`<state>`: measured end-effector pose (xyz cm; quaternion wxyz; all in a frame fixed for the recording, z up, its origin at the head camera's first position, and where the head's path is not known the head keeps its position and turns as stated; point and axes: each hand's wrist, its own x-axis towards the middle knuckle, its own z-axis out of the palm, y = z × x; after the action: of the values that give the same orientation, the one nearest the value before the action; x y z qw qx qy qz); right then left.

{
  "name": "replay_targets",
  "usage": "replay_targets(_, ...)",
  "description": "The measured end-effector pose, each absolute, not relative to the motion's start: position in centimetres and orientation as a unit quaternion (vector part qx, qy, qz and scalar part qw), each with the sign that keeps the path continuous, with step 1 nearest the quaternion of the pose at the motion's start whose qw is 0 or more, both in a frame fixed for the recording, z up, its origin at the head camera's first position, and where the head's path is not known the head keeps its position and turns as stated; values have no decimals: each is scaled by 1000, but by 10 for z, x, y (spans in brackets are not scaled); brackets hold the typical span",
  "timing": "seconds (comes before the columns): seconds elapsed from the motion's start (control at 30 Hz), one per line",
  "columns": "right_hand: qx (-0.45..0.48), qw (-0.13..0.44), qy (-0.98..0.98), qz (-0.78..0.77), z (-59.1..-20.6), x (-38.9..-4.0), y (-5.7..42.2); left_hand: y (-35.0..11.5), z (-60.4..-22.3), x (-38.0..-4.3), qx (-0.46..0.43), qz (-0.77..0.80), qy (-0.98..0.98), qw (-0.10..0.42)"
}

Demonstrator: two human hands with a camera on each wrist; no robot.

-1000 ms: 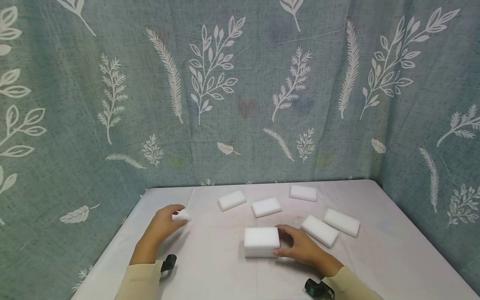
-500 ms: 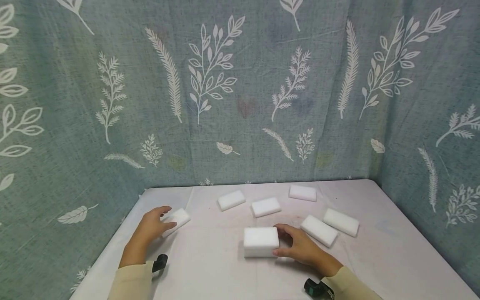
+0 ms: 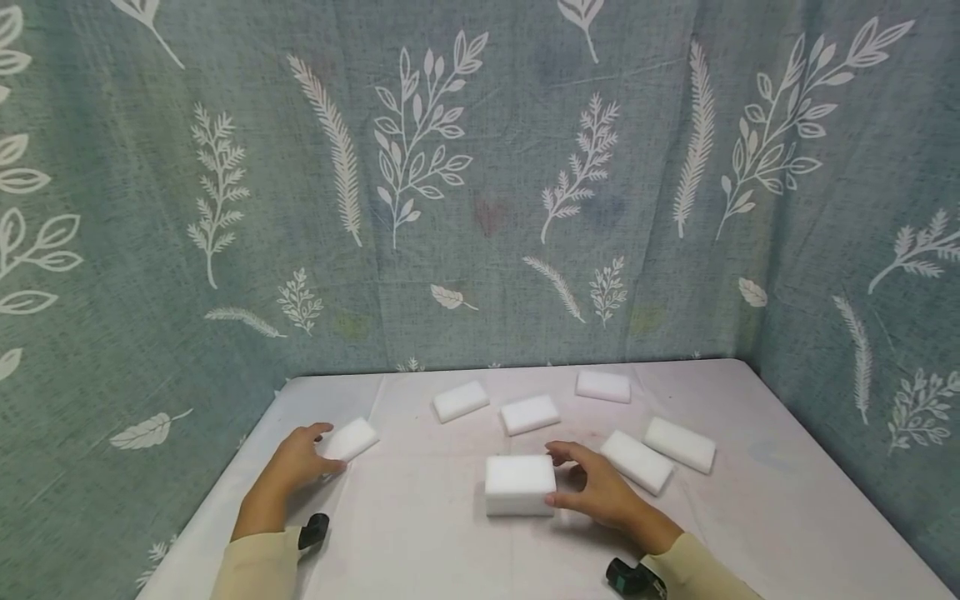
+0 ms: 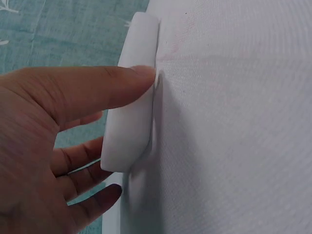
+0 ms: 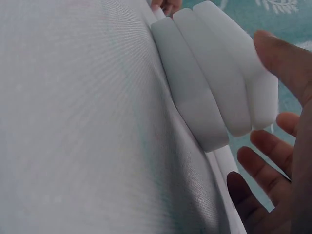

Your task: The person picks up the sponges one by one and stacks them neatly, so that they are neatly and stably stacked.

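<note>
My left hand [image 3: 291, 462] is at the near-left end of a white sponge block [image 3: 356, 438] lying flat on the table. In the left wrist view its thumb crosses in front of the sponge block and the other fingers are loosely spread behind it; firm contact is not plain. Beside a stack of white sponge blocks [image 3: 520, 487] stands my right hand [image 3: 603, 496], thumb at the stack's right side and index finger by its far corner. Three layers of the stack [image 5: 214, 73] show in the right wrist view, where the fingers look loose and parted.
Farther back lie separate white sponges: one at back left [image 3: 461, 402], one near the middle [image 3: 529, 414] and one at the back edge [image 3: 603, 387]. Two more [image 3: 637, 461] [image 3: 680, 444] lie right of the stack. A leaf-patterned cloth [image 3: 480, 200] surrounds the white-covered table [image 3: 420, 533].
My left hand has moved left and nearer, uncovering more of its sponge block, which stays in place. My right index finger has lifted slightly at the stack's corner; the stack has not moved.
</note>
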<state>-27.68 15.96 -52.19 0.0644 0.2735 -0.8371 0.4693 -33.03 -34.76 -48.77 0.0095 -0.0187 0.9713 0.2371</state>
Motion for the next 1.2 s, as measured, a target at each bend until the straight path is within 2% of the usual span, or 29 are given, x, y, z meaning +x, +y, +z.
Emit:
replay_targets(0.27, 279, 67, -829, 480, -522, -277, 159, -346, -488, -332, -28, 237, 971, 15)
replay_targets(0.5, 281, 63, -825, 486, -520, -277, 159, -333, -471, -330, -20, 242, 970, 6)
replay_targets(0.8, 269, 58, -834, 478, -520, -279, 161, -284, -428, -320, 83, 232, 968, -52)
replay_targets(0.97, 266, 56, -834, 480, -521, -280, 161, -251, -409, -311, 134, 260, 954, -62)
replay_targets(1.2, 266, 49, -832, 485, -523, -279, 162, -222, -405, -304, 186, 284, 938, -66)
